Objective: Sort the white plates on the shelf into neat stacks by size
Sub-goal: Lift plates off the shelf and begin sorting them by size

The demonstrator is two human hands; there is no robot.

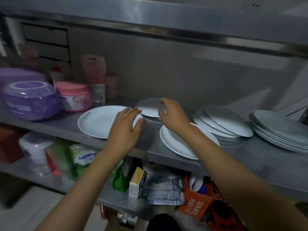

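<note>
Evidently unsorted, the white plates lie scattered along the steel shelf (155,147): one large plate (98,122) at the left, a small plate (150,108) further back on what may be another plate or two, a second large plate (176,144) near the front edge, a slumped, fanned stack (223,124) to its right, and a taller leaning stack (280,132) at the far right. The fanned stacks are offset rather than aligned, so neither counts as neat.

The left hand (126,129) hovers over the right rim of the left large plate, fingers (133,112) straight and loosely spread, holding nothing. The right hand (173,114) reaches over the front plate toward the small plate, its fingers (162,103) curved but apart; whether they touch its rim cannot be told. Both hands seem placed to take the small plate from two sides.

Pink and purple tubs (50,99) crowd the left end, which limits stacking room there. Packets and boxes fill the lower shelf (116,199).
</note>
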